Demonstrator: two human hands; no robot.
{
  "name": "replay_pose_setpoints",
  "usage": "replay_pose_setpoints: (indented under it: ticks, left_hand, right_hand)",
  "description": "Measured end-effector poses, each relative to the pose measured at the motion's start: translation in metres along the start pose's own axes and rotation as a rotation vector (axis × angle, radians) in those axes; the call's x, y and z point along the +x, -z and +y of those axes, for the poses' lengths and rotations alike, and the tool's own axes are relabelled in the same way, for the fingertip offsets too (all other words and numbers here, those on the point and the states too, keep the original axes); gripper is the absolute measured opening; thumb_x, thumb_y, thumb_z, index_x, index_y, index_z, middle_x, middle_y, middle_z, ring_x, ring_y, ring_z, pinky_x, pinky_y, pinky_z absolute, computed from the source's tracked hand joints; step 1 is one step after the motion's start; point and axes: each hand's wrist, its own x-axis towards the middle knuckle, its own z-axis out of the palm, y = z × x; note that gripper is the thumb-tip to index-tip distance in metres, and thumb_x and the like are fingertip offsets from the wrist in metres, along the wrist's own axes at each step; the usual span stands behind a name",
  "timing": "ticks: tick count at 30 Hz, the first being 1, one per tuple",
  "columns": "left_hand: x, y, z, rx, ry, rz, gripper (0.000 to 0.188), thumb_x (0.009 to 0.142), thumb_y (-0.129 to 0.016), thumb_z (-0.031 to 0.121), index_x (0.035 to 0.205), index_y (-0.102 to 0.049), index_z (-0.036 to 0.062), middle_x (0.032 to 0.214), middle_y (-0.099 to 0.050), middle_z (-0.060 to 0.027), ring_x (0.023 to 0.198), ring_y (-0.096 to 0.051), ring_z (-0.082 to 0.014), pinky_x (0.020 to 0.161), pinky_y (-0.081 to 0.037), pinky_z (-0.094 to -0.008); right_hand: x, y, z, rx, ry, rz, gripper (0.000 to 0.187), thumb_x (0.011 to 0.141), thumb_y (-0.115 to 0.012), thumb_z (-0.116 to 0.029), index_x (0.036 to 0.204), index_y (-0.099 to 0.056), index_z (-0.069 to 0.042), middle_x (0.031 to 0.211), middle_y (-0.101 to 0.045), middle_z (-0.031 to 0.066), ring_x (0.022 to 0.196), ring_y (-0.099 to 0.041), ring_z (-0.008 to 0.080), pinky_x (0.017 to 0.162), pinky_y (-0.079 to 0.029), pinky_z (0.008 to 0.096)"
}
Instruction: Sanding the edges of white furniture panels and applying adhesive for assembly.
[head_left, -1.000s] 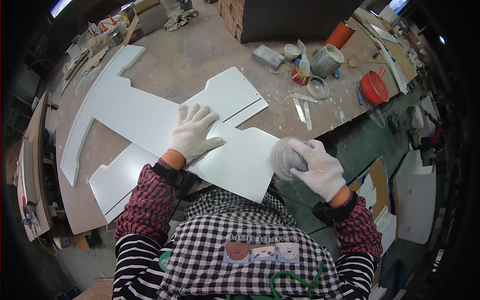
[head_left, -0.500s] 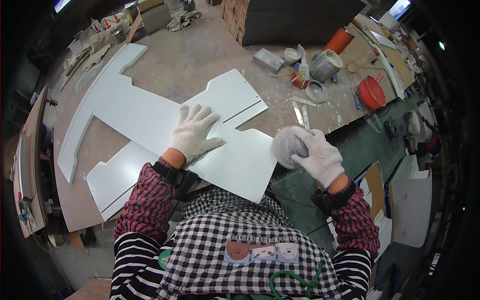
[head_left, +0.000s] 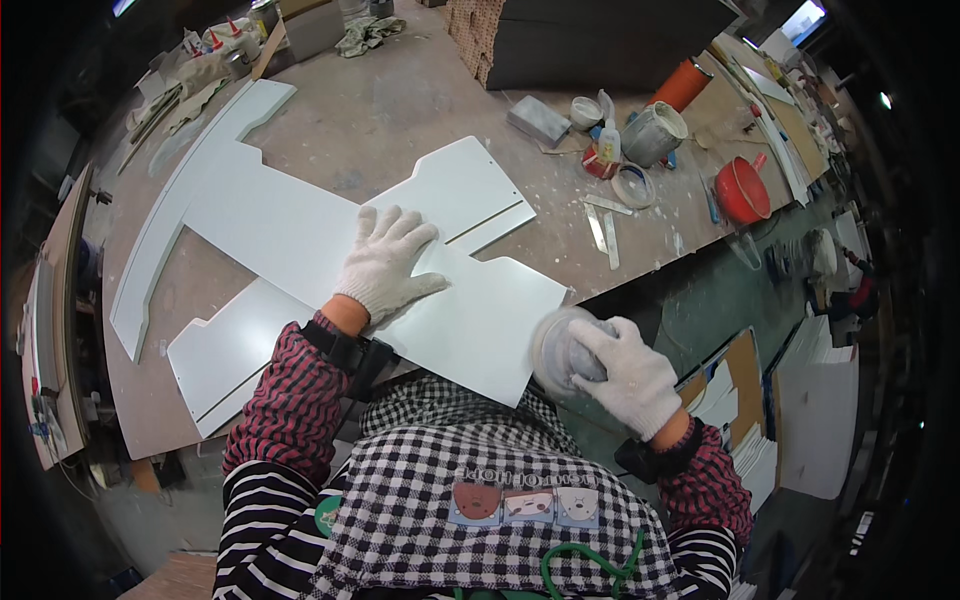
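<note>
A long white panel (head_left: 300, 215) with shaped ends lies across the workbench, its near right end jutting past the bench edge. Under it, crossing at an angle, is a second white panel (head_left: 455, 185) with a slot near its edge. My gloved left hand (head_left: 388, 265) rests flat on the upper panel, fingers spread. My gloved right hand (head_left: 632, 380) is closed round a round grey sander (head_left: 562, 350). The sander's disc meets the right end edge of the upper panel, tilted on its side; its working face is mostly hidden.
At the back right of the workbench (head_left: 340, 130) stand a grey can (head_left: 655, 133), an orange cylinder (head_left: 682, 84), a tape roll (head_left: 633, 186), a grey block (head_left: 540, 121) and a red pan (head_left: 742, 190). A metal square (head_left: 605, 225) lies closer. A large dark block (head_left: 600, 40) stands behind.
My right hand has moved the sander toward me and slightly left along the panel's end edge. My left hand stays in place on the panel.
</note>
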Motion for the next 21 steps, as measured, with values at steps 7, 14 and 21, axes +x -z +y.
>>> replay_pose_setpoints:
  ticks: [7, 14, 21]
  left_hand:
    - [0.010, 0.003, 0.008, -0.027, -0.006, -0.001, 0.060, 0.075, -0.074, 0.044, 0.125, -0.062, 0.0128, 0.129, -0.054, -0.0085, 0.125, -0.040, -0.0354, 0.115, -0.028, -0.0489]
    - [0.014, -0.008, 0.001, 0.046, -0.007, 0.048, 0.062, 0.077, -0.074, 0.048, 0.127, -0.061, 0.0129, 0.133, -0.054, -0.0083, 0.134, -0.038, -0.0349, 0.118, -0.026, -0.0496]
    - [0.047, 0.007, 0.006, 0.030, 0.016, 0.096, 0.057, 0.085, -0.069, 0.052, 0.123, -0.063, 0.0107, 0.129, -0.056, -0.0097, 0.133, -0.043, -0.0291, 0.121, -0.020, -0.0538]
  right_hand:
    - [0.056, 0.020, 0.029, -0.038, -0.077, 0.161, 0.069, 0.082, -0.078, -0.029, 0.143, -0.047, -0.034, 0.134, -0.053, 0.0171, 0.113, -0.064, 0.0391, 0.093, -0.054, 0.0447]
    - [0.032, 0.018, 0.014, -0.084, -0.027, 0.081, 0.068, 0.082, -0.078, -0.031, 0.143, -0.047, -0.036, 0.129, -0.054, 0.0145, 0.106, -0.067, 0.0375, 0.087, -0.057, 0.0451]
    - [0.052, 0.031, 0.017, -0.080, 0.095, 0.261, 0.064, 0.083, -0.077, -0.030, 0.141, -0.050, -0.034, 0.128, -0.055, 0.0173, 0.103, -0.067, 0.0391, 0.088, -0.056, 0.0441]
